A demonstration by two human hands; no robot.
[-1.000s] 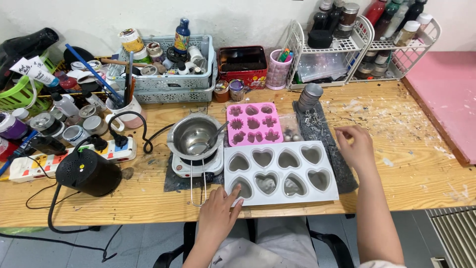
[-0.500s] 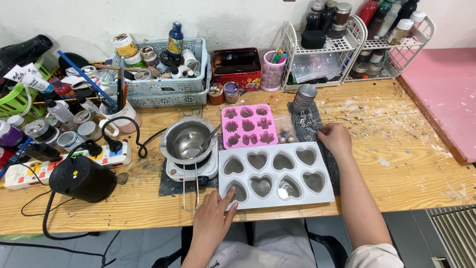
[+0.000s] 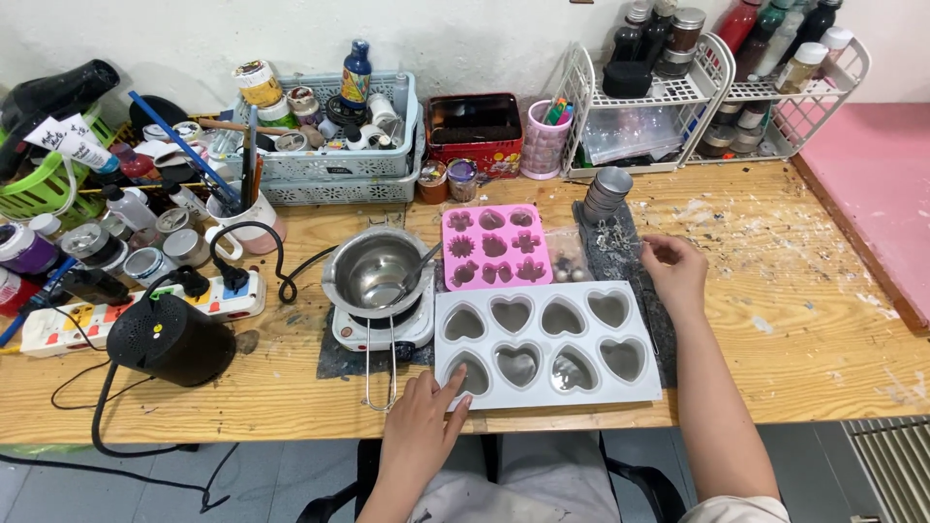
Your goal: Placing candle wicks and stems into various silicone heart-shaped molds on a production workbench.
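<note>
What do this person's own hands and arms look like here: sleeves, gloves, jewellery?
Both arms are bare as far as the frame shows: no sleeves, no gloves. The left hand and the right hand show no rings, watch or bracelets that I can make out. The fingernails look short and unpainted. Pale clothing shows at the bottom edge.

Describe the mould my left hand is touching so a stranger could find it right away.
On the wooden table, look at the front edge, right of the small metal pot. The white tray holds eight heart-shaped cavities; the pink mould behind it is smaller, with flower shapes.
</note>
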